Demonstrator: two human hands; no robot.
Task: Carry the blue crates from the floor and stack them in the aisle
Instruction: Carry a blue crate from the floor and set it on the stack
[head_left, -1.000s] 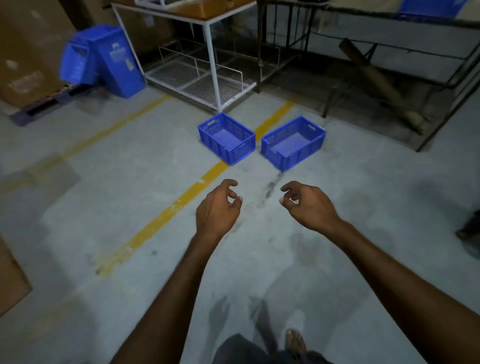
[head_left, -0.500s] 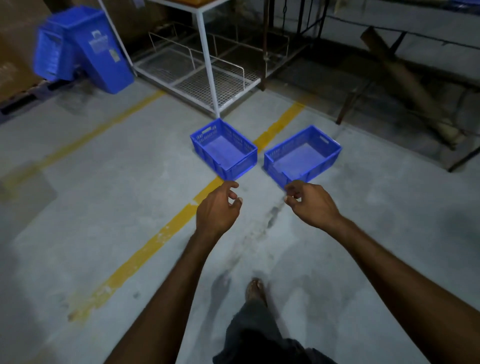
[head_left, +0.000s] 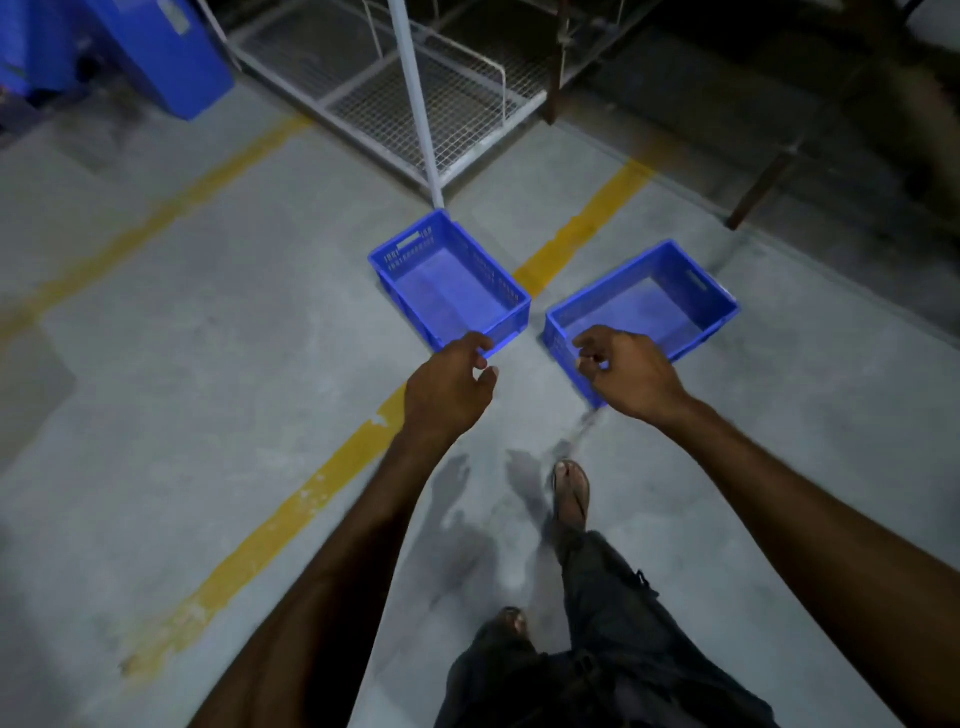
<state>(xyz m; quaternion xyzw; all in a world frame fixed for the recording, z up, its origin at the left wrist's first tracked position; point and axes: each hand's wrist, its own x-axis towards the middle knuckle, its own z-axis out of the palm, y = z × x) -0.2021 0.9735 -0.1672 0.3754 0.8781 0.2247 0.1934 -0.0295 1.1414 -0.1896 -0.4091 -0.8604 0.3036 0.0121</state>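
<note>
Two empty blue crates sit side by side on the concrete floor. The left crate (head_left: 449, 283) lies across a yellow floor line; the right crate (head_left: 644, 306) sits just right of it. My left hand (head_left: 447, 389) hovers over the near corner of the left crate, fingers loosely curled and apart, holding nothing. My right hand (head_left: 631, 376) hangs above the near end of the right crate, also curled and empty. I cannot tell whether either hand touches a rim.
A white wire-mesh rack (head_left: 415, 98) stands just behind the left crate. Tilted blue bins (head_left: 156, 47) lean at the far left. Dark metal table legs (head_left: 758, 187) rise at the back right. My feet (head_left: 571, 493) step on the grey floor between the yellow lines (head_left: 291, 514).
I have walked forward; both crates are closer and larger in view. My hands have advanced from short of the crates to above their near edges.
</note>
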